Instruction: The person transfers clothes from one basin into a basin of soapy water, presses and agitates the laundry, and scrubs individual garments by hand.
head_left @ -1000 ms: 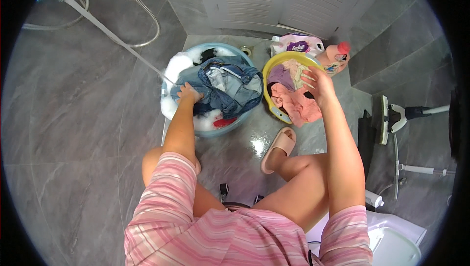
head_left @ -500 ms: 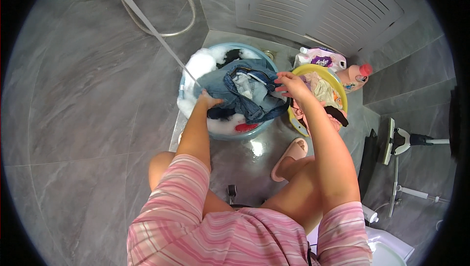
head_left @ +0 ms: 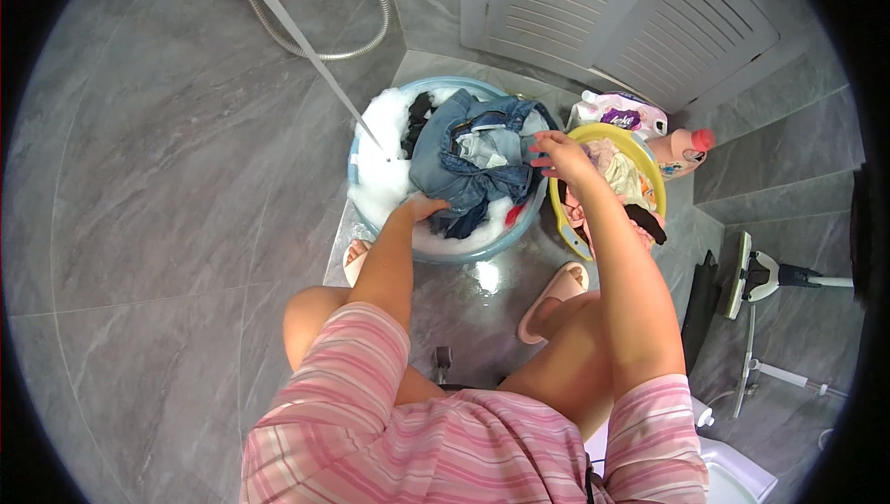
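Blue denim jeans (head_left: 445,156), bunched up, lie on top of white foam (head_left: 383,170) in a round blue basin (head_left: 477,254). My left hand (head_left: 425,208) is closed on the lower left edge of the jeans, its fingertips partly hidden against the cloth. At the right edge of the denim is my right hand (head_left: 565,159), its fingers apart and slightly bent; whether they touch the cloth is hard to tell. A black cloth (head_left: 417,121) and a bit of red cloth (head_left: 513,215) show in the suds beside the jeans.
Right of the basin stands a yellow tub (head_left: 660,175) of light-coloured clothes. Behind it are a white and purple package (head_left: 619,113) and a pink-capped bottle (head_left: 681,147). A taut grey strip (head_left: 306,45) slants down to the basin. A squeegee-like tool (head_left: 756,277) is at the right.
The jeans have shifted right in the basin, uncovering more foam at the left. My left hand has moved right with them. My right hand stays near their right edge.
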`<state>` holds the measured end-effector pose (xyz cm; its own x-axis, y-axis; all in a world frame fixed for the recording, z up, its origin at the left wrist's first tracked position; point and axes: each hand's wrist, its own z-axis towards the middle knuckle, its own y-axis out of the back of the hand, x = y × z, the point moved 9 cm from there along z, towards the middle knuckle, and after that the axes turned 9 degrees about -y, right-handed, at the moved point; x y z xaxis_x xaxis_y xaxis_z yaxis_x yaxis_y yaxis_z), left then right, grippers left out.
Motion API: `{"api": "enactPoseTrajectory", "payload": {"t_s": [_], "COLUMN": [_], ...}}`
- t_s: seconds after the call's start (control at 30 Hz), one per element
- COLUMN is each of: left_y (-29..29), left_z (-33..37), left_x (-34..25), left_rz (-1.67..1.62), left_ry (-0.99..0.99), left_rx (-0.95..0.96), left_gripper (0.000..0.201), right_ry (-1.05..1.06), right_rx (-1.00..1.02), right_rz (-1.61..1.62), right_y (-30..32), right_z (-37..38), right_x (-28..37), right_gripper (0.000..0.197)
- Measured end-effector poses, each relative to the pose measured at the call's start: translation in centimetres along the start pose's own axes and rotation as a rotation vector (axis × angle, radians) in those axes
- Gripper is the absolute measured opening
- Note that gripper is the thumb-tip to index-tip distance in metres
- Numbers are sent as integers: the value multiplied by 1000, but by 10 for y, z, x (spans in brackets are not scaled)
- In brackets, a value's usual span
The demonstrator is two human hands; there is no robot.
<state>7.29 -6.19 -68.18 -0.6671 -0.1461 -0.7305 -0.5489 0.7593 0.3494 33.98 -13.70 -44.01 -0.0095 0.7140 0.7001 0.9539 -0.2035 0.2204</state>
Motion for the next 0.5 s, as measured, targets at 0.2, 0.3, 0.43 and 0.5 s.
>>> {"api": "enactPoseTrajectory", "payload": {"t_s": [0.2,0.3,0.43,0.5], "left_y": [-24,0,14,0], "left_z": [-5,-5,-2,-6], "left_x": [-25,-7,-5,-22], "left_rz": [-45,-80,136,263], "left_ry": [-8,4,47,-4], "left_rx": [-40,-89,-128,-167], "left_gripper": [78,75,65,61], "right_ry": [5,44,49,40], "right_rx": [1,52,32,-24], "right_rz": [22,34,55,56], "right_y": [3,-11,0,23], "right_z": [-3,-11,-13,-10], "right_x": [-5,11,10,-4], "right_gripper": [36,36,36,36]}}
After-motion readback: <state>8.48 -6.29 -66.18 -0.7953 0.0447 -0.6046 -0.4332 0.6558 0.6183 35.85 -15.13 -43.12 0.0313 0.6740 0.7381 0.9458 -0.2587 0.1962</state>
